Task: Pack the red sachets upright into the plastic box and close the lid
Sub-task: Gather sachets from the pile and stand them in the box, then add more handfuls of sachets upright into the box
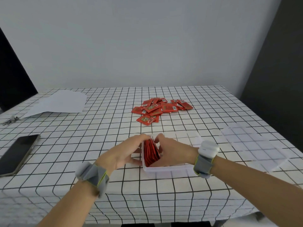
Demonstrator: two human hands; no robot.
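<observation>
A clear plastic box (170,171) stands on the checked tablecloth in front of me. A row of red sachets (151,153) stands upright against its left end. My left hand (124,153) rests outside the box's left wall with fingertips over the row's top. My right hand (172,151) is inside the box, pressing the row from the right. Farther back lies a loose pile of red sachets (159,108). The clear lid (250,145) lies flat to the right of the box.
A black phone (17,154) lies at the left. White paper sheets (57,104) and a small grey object (11,120) sit at the far left. The table's front edge runs just below my forearms.
</observation>
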